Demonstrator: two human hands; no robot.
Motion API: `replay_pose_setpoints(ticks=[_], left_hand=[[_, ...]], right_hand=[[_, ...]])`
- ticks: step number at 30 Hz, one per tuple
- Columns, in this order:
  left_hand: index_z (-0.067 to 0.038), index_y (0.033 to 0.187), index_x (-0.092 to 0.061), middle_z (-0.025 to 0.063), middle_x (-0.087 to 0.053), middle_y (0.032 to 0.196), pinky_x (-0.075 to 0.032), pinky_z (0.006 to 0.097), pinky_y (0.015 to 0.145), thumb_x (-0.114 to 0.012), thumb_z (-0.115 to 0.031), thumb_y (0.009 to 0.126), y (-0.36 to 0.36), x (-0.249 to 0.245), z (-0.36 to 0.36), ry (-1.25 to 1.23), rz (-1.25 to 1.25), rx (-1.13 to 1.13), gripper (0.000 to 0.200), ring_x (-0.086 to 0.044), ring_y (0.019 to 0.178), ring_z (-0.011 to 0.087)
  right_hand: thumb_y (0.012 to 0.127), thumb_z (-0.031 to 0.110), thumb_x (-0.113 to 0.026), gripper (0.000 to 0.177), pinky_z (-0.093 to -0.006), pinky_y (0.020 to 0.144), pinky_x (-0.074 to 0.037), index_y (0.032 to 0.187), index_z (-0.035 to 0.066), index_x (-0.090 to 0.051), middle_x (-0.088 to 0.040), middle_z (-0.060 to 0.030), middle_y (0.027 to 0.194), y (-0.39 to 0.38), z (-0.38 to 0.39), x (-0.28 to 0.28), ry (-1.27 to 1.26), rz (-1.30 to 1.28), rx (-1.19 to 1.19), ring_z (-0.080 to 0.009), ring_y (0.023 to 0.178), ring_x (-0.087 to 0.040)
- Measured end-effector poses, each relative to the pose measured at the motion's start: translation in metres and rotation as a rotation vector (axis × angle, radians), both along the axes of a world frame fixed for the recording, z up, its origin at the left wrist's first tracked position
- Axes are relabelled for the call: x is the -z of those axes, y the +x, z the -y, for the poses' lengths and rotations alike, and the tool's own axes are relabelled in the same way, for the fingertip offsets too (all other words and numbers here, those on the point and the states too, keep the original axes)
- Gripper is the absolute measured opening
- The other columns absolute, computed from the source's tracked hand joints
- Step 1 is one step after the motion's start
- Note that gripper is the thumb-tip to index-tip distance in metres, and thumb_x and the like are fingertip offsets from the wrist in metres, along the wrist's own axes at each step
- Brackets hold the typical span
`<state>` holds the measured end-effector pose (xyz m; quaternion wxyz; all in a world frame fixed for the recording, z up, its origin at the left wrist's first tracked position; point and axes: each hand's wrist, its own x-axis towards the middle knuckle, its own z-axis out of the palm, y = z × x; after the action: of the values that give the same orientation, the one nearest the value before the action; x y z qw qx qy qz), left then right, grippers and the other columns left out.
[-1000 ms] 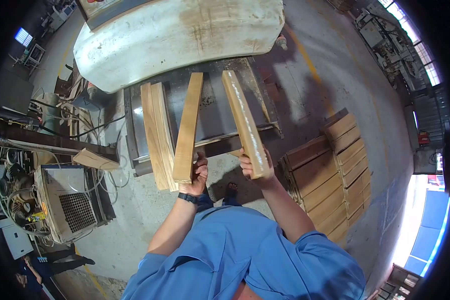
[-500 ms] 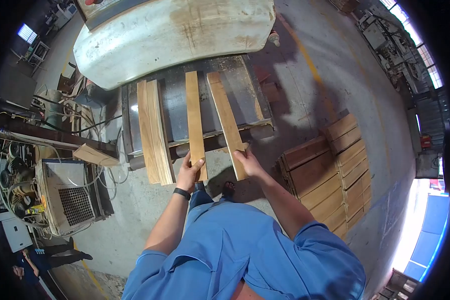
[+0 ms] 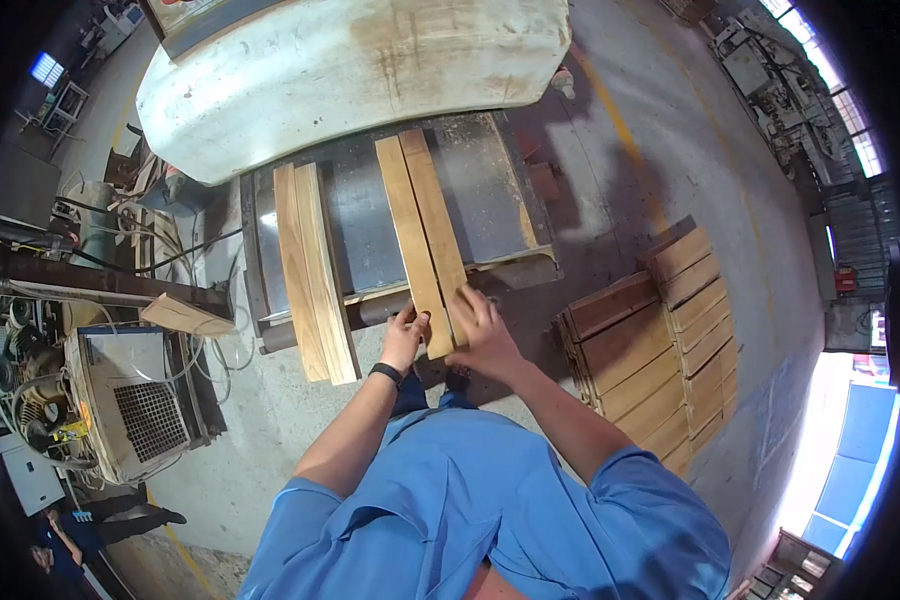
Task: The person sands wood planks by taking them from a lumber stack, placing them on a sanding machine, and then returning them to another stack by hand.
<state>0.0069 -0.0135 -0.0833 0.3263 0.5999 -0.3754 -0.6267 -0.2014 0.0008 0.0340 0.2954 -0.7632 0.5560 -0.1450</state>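
Two long wooden boards lie side by side on the dark metal machine bed [image 3: 360,235], a left one [image 3: 412,240] and a right one [image 3: 437,215], their near ends sticking out over its edge. My left hand [image 3: 403,338] grips the left board's near end from its outer side, thumb on top. Over the near end of the right board is my right hand [image 3: 485,337], fingers spread and touching it. Further left, two more boards [image 3: 312,270] rest against each other, with no hand on them.
A white machine hood [image 3: 350,75] spans the far side of the bed. Stacked boards [image 3: 650,350] stand on the floor at right. At left are a box with a grille [image 3: 135,400], hoses and a machine. Another person [image 3: 90,525] is at the lower left.
The right board has moved left until it lies against the left board, whose near end has shifted right. My right hand has come left and its fingers have spread.
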Motion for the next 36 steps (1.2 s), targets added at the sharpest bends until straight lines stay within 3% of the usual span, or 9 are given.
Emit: replay_pose_setpoints(ticks=[3,7,8,12,18,29,34,35,36], left_hand=[[-0.001,0.147,-0.052,0.0232,-0.057,0.124,-0.054,0.0403,0.094,-0.069,-0.030,0.099,0.007,0.041,0.007,-0.110,0.069,0.096,0.058,-0.064,0.112,0.0305],[0.003,0.146,-0.050,0.0217,-0.051,0.126,-0.056,0.0369,0.091,-0.069,-0.022,0.098,0.012,-0.029,0.033,-0.097,0.054,0.068,0.057,-0.065,0.106,0.0316],[0.000,0.145,-0.051,0.0114,-0.058,0.117,-0.059,0.0313,0.080,-0.064,-0.019,0.101,0.014,-0.034,0.036,-0.155,0.050,0.027,0.050,-0.066,0.102,0.0198],[0.002,0.138,-0.057,0.0129,-0.050,0.123,-0.057,0.0311,0.082,-0.069,-0.012,0.097,0.050,-0.110,0.045,-0.374,0.227,-0.001,0.045,-0.066,0.101,0.0210],[-0.002,0.133,-0.061,0.0114,-0.054,0.120,-0.055,0.0321,0.088,-0.065,-0.008,0.098,0.139,-0.133,0.036,-0.445,0.378,-0.209,0.036,-0.062,0.105,0.0205],[-0.002,0.137,-0.058,0.0103,-0.064,0.116,-0.053,0.0319,0.085,-0.065,-0.028,0.101,0.241,-0.047,-0.022,-0.159,0.412,-0.349,0.045,-0.062,0.100,0.0169],[0.004,0.132,-0.061,0.0155,-0.071,0.110,-0.053,0.0303,0.079,-0.066,-0.040,0.099,0.229,-0.037,-0.033,0.044,0.236,-0.270,0.055,-0.066,0.093,0.0182],[0.004,0.131,-0.062,0.0158,-0.071,0.109,-0.053,0.0298,0.079,-0.066,-0.042,0.099,0.227,-0.035,-0.033,0.065,0.225,-0.240,0.057,-0.066,0.092,0.0177],[0.007,0.128,-0.063,0.0169,-0.072,0.108,-0.054,0.0306,0.081,-0.066,-0.046,0.098,0.220,-0.048,-0.031,0.100,0.231,-0.241,0.061,-0.067,0.093,0.0187]], right_hand=[[0.072,0.029,-0.087,0.087,-0.0505,0.123,-0.029,0.148,0.014,-0.048,-0.024,-0.0133,0.162,0.005,-0.008,0.012,-0.085,-0.171,-0.136,-0.0433,0.151,-0.022],[0.072,0.025,-0.087,0.081,-0.0515,0.120,-0.034,0.144,0.015,-0.053,-0.034,-0.0122,0.157,0.015,0.024,0.024,-0.204,-0.152,-0.106,-0.0448,0.147,-0.027],[0.072,0.024,-0.086,0.079,-0.0518,0.119,-0.036,0.143,0.015,-0.054,-0.036,-0.0121,0.156,0.018,0.040,0.022,-0.219,-0.153,-0.103,-0.0449,0.146,-0.029],[0.070,0.024,-0.088,0.078,-0.0524,0.116,-0.039,0.141,0.012,-0.057,-0.039,-0.0128,0.154,0.035,0.113,0.028,-0.264,-0.063,-0.065,-0.0457,0.144,-0.031],[0.075,0.030,-0.087,0.077,-0.0501,0.118,-0.037,0.143,0.014,-0.055,-0.034,-0.0110,0.157,0.053,0.219,0.022,-0.199,-0.102,-0.097,-0.0411,0.147,-0.028],[0.080,0.034,-0.084,0.077,-0.0495,0.123,-0.030,0.147,0.018,-0.051,-0.033,-0.0108,0.158,0.073,0.258,0.012,-0.244,-0.356,-0.055,-0.0386,0.150,-0.024],[0.086,0.031,-0.076,0.045,-0.0489,0.097,-0.045,0.124,0.010,-0.064,-0.058,-0.0167,0.128,0.129,0.193,0.025,-0.423,-0.171,0.135,-0.0388,0.118,-0.053],[0.091,0.039,-0.071,0.039,-0.0494,0.088,-0.050,0.114,0.009,-0.067,-0.065,-0.0176,0.112,0.145,0.158,0.033,-0.297,-0.042,0.102,-0.0387,0.103,-0.062],[0.093,0.046,-0.068,0.041,-0.0499,0.082,-0.053,0.107,0.008,-0.069,-0.069,-0.0174,0.099,0.162,0.125,0.021,0.196,0.020,0.103,-0.0385,0.090,-0.066]])
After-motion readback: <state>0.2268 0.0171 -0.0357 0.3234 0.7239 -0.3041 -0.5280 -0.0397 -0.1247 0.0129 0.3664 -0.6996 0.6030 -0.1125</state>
